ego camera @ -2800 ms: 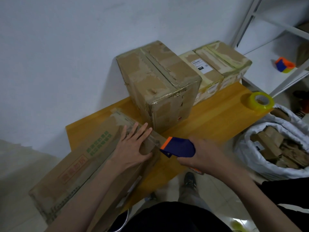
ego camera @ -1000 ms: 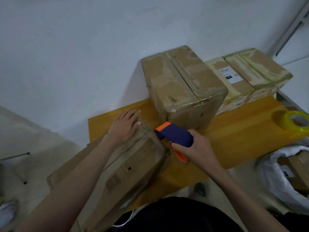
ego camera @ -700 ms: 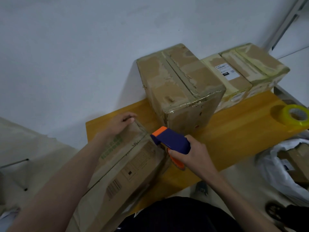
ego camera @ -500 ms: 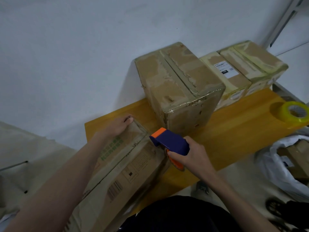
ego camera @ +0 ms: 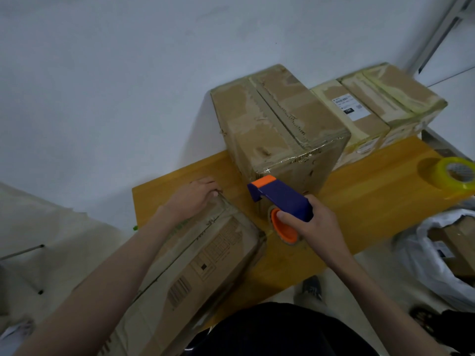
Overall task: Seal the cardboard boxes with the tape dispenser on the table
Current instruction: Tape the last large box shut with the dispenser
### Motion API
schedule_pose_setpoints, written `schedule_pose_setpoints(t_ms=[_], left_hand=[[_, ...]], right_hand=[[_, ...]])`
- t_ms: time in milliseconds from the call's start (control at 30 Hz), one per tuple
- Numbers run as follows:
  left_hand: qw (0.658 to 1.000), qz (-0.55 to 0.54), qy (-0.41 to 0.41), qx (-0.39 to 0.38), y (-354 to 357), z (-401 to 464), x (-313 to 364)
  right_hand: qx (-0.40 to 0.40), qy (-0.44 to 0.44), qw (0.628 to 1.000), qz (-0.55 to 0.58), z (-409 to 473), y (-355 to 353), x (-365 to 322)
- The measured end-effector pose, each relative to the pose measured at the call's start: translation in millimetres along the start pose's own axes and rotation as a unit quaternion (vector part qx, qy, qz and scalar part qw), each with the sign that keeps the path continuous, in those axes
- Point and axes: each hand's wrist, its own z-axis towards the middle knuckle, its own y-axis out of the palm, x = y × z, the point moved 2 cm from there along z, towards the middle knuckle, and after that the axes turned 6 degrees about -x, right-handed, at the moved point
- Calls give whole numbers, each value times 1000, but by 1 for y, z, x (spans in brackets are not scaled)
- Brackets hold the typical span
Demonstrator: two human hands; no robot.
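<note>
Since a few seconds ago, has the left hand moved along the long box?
Yes. The left hand slid from the long box's top, beside the upright box, to its far end.

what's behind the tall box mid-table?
Only the white wall shows behind the tall cardboard box. The table strip directly behind it is covered by the box.

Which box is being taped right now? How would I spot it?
Start at the wooden table. Three boxes stand along the wall; the one being taped, the long box, lies at the near left corner, hanging over the edge, under the left hand.
</note>
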Motion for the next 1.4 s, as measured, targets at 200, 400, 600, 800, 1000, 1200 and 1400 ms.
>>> schedule_pose_setpoints(t_ms=[200,400,600,800,1000,1200,1400], left_hand=[[997,29,71,-13,18,-19,44],[999,15,34,-15,42,-31,71],[1000,-14,25,-9,41,-25,77],[984,-156,86,9,54,-29,108],[985,-154,-39,69,66,-25,132],[973,-136,-136,124,72,-15,160],[992,-74,-62,80,73,-17,151]], right_hand=[[13,1,1000,22,0,0,0],[9,2,999,40,-2,1,2],[2,0,999,32,-1,-3,2],[-32,-13,999,24,0,-8,4],[-39,-22,998,37,4,-14,4],[-27,-27,998,51,5,-23,7],[-32,-23,998,53,2,-25,12]])
